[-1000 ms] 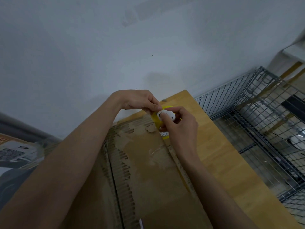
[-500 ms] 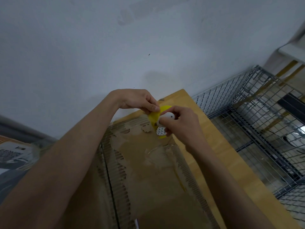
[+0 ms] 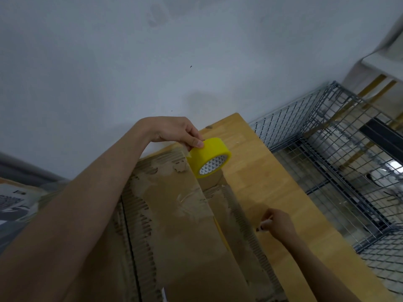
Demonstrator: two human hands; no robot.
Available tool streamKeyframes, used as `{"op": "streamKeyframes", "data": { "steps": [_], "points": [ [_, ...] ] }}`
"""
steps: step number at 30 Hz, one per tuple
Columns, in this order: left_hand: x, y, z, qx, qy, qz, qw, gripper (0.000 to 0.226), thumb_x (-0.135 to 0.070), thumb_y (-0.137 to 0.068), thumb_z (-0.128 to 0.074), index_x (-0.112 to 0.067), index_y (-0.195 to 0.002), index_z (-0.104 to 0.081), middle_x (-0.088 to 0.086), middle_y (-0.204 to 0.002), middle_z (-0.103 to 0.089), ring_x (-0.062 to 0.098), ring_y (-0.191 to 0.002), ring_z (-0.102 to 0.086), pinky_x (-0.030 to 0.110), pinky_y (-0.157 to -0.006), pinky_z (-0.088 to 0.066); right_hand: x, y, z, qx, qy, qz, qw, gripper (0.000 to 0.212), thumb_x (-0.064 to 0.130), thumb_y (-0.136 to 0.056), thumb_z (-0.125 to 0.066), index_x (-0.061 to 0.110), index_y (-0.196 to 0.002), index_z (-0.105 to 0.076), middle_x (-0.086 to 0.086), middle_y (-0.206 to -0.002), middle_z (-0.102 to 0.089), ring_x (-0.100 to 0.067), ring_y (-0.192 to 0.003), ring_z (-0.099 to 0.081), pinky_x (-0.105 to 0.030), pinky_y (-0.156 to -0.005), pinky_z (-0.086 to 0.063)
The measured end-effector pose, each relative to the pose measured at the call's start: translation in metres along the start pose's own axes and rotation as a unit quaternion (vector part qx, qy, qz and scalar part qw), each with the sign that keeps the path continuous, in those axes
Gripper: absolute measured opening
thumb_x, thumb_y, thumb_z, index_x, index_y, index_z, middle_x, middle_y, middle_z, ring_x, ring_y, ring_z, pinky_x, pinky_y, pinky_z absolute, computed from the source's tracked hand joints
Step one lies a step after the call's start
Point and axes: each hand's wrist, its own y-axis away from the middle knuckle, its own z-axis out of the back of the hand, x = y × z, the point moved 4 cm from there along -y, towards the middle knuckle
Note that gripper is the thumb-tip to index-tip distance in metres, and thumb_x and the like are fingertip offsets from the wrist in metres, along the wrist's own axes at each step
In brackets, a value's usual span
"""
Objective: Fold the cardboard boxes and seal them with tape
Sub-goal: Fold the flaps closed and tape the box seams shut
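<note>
Packing room — wire shelving [image 3: 340,171] (metal), wooden worktable [image 3: 261,177].

A wooden table [image 3: 272,177] stands against a grey-white wall [image 3: 152,62]. A wire mesh rack [image 3: 340,162] stands just beside the table's right edge. Printed papers [image 3: 13,203] lie at the far left.

I can read no words, numbers or brand names anywhere in my head view. The nearest thing to a mark is a repeating triangle pattern printed inside the core of the tape roll [image 3: 209,157], with no lettering I can make out. At nine o'clock, a printed sheet [image 3: 13,202] carries dark blocks that may be text, but they are too blurred for me to read. The cardboard [image 3: 174,225] bears no legible print.
</note>
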Motion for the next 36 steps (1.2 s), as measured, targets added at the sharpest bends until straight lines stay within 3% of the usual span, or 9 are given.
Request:
{"op": "streamKeyframes", "data": {
  "steps": [4,7,10,16,18,21,25,32,36],
  "points": [
    [-0.009,0.0,-0.002,-0.006,-0.015,-0.005,1.0,0.028,-0.025,-0.092,-0.069,-0.009,-0.115,-0.074,0.002,-0.112,-0.075,0.019,-0.105,-0.07,0.035,-0.1,-0.054,0.048,0.007,0.022,-0.052,0.011,0.114,0.992,0.061,0.02,-0.084,-0.08,0.019,-0.139,-0.052,-0.008,-0.141,-0.046,-0.026,-0.128,-0.049,-0.037,-0.106,-0.045],
    [-0.022,0.001,-0.007,0.009,-0.047,-0.006,0.999,0.022,-0.029,-0.091,-0.071,-0.017,-0.108,-0.076,-0.001,-0.109,-0.075,0.022,-0.106,-0.068,0.037,-0.098,-0.054,0.127,0.04,0.074,-0.105,-0.165,0.321,0.927,0.081,0.022,-0.083,-0.081,0.031,-0.15,-0.037,0.005,-0.153,-0.031,-0.014,-0.14,-0.036,-0.031,-0.111,-0.037],
    [-0.044,0.004,-0.012,0.013,-0.123,-0.012,0.992,0.022,-0.034,-0.091,-0.071,-0.022,-0.108,-0.076,-0.005,-0.108,-0.074,0.018,-0.107,-0.066,0.04,-0.1,-0.052,0.185,0.069,0.111,-0.062,-0.152,0.427,0.889,0.082,0.025,-0.085,-0.079,0.034,-0.153,-0.034,0.014,-0.155,-0.031,0.0,-0.14,-0.032,-0.019,-0.106,-0.033],
    [-0.1,0.031,-0.022,-0.109,-0.217,-0.084,0.966,0.022,-0.036,-0.082,-0.081,-0.026,-0.1,-0.075,-0.015,-0.097,-0.069,0.007,-0.093,-0.061,0.027,-0.081,-0.047,0.193,0.101,0.139,0.005,-0.133,0.392,0.91,0.034,0.031,-0.087,-0.077,0.023,-0.118,-0.066,0.008,-0.103,-0.067,-0.005,-0.093,-0.06,-0.031,-0.079,-0.05],
    [-0.109,0.046,-0.03,-0.228,-0.181,-0.093,0.952,0.044,-0.045,-0.071,-0.087,-0.024,-0.105,-0.068,-0.01,-0.107,-0.063,0.011,-0.096,-0.057,0.025,-0.076,-0.044,0.181,0.116,0.139,0.006,-0.207,0.381,0.901,0.019,0.034,-0.086,-0.076,0.024,-0.101,-0.071,0.002,-0.09,-0.069,-0.016,-0.087,-0.065,-0.04,-0.079,-0.053],
    [-0.11,0.066,-0.058,-0.314,-0.19,-0.034,0.93,0.076,-0.062,-0.067,-0.082,-0.022,-0.128,-0.06,-0.005,-0.117,-0.053,0.011,-0.102,-0.054,0.027,-0.082,-0.044,0.164,0.139,0.134,-0.061,-0.225,0.385,0.893,0.031,0.049,-0.081,-0.072,0.021,-0.093,-0.069,-0.006,-0.088,-0.069,-0.027,-0.086,-0.064,-0.057,-0.081,-0.052],
    [-0.115,0.098,-0.103,-0.382,-0.147,-0.037,0.912,0.063,-0.06,-0.075,-0.077,-0.025,-0.125,-0.068,-0.007,-0.111,-0.057,0.011,-0.103,-0.058,0.033,-0.088,-0.05,0.147,0.168,0.127,-0.122,-0.231,0.379,0.888,0.028,0.04,-0.081,-0.074,0.014,-0.088,-0.067,-0.006,-0.08,-0.066,-0.023,-0.077,-0.06,-0.051,-0.073,-0.049],
    [-0.142,0.148,-0.158,-0.458,-0.131,-0.058,0.877,0.039,-0.043,-0.082,-0.078,-0.026,-0.116,-0.07,-0.015,-0.103,-0.055,0.002,-0.093,-0.053,0.007,-0.07,-0.035,0.125,0.218,0.119,-0.146,-0.239,0.39,0.877,0.02,0.031,-0.083,-0.079,0.016,-0.083,-0.065,-0.002,-0.073,-0.063,-0.015,-0.069,-0.056,-0.034,-0.064,-0.043],
    [-0.155,0.167,-0.177,-0.481,-0.115,-0.07,0.866,0.025,-0.037,-0.084,-0.079,-0.026,-0.105,-0.073,-0.015,-0.1,-0.06,0.001,-0.087,-0.057,0.01,-0.069,-0.041,0.113,0.245,0.121,-0.148,-0.244,0.405,0.869,0.018,0.026,-0.083,-0.079,0.017,-0.081,-0.064,0.001,-0.07,-0.061,-0.009,-0.067,-0.054,-0.023,-0.059,-0.041]
  ]
}}
